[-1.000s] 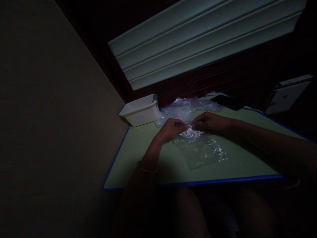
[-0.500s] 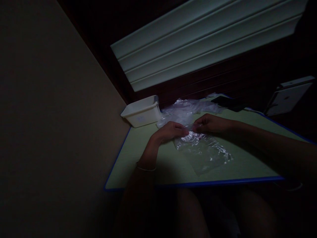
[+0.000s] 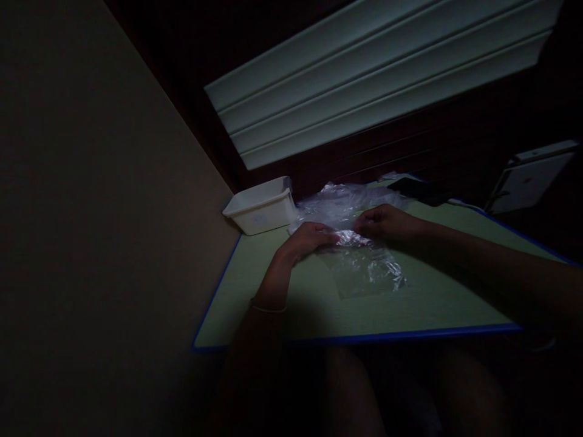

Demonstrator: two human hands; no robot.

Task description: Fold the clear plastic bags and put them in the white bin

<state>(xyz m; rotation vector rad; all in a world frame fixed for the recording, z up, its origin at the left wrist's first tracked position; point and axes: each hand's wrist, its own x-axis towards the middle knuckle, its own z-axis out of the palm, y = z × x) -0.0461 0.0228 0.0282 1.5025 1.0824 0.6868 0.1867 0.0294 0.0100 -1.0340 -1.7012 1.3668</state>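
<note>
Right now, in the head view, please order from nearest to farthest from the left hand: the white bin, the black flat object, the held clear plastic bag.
1. Clear plastic bag, in the left hand.
2. White bin, to the hand's left, slightly beyond.
3. Black flat object, right side, toward the back.

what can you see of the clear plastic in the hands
The clear plastic is thin, see-through and wrinkled, with bright glints near the fingers and at its lower right. It looks like a bag, but no opening is discernible. The left hand and right hand pinch its far end; the rest spreads over the green tabletop, nearer than a heap of similar plastic.
</note>
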